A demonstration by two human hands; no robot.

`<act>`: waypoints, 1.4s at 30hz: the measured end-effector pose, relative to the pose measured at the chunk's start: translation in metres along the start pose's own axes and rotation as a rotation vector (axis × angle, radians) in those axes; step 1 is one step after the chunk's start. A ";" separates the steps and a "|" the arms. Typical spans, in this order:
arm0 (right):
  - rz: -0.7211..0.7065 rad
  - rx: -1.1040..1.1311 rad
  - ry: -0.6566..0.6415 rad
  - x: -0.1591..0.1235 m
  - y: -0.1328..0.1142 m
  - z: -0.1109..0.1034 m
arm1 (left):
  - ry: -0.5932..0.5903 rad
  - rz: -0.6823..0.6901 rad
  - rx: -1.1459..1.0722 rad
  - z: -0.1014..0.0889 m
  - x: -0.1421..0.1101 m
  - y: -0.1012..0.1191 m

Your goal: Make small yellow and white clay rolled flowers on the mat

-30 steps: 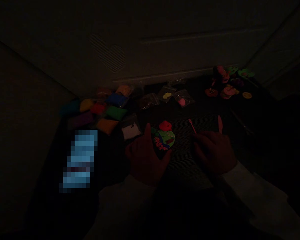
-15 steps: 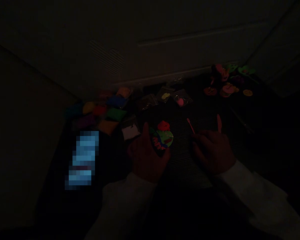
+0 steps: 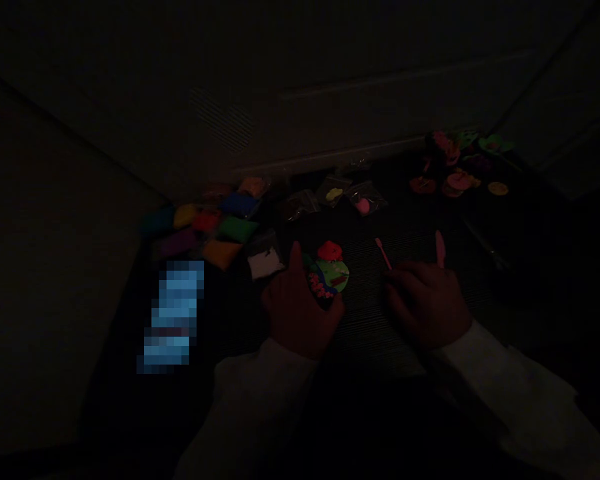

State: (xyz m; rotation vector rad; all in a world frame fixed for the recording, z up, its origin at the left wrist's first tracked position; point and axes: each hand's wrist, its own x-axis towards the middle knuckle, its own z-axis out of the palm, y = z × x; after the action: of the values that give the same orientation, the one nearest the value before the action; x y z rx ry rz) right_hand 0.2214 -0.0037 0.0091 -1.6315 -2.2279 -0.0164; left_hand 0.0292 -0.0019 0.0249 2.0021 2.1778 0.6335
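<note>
The scene is very dark. A small round clay picture [image 3: 336,275], green with a blue band, pink dots and a red cap-shaped part on top, lies on the dark ridged surface. My left hand [image 3: 303,317] is beside its left and lower edge, index finger stretched forward and thumb spread out to the right. My right hand [image 3: 427,303] rests further right with its fingers curled; what is inside them is hidden. A thin pink stick tool [image 3: 383,253] reaches up-left from its fingertips, and whether it is gripped cannot be made out. A pink plastic knife [image 3: 440,248] shows just beyond the knuckles.
Several coloured clay packs, among them a green one [image 3: 237,229], lie at the back left, with a bag of white clay [image 3: 265,261] nearer. A lit, blurred screen [image 3: 177,313] lies left. Finished clay pieces [image 3: 459,183] cluster at the back right. A wall [image 3: 330,113] stands behind.
The view shifts slightly, so the packs and screen appear further right. My left hand stays beside the clay picture, and my right hand keeps its curled pose.
</note>
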 end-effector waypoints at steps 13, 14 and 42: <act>0.008 0.000 0.010 -0.002 0.001 0.002 | -0.029 0.052 -0.066 0.006 0.012 -0.008; 0.000 -0.002 0.017 -0.002 0.002 0.002 | -0.027 0.059 -0.072 0.006 0.012 -0.007; 0.041 -0.066 -0.011 0.003 0.002 0.009 | 0.010 0.077 -0.176 -0.009 -0.010 -0.039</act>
State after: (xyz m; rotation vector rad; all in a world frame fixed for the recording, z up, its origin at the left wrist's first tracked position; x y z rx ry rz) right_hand 0.2198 0.0019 0.0018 -1.7158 -2.2234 -0.0700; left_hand -0.0092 -0.0155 0.0165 2.0021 1.9810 0.8163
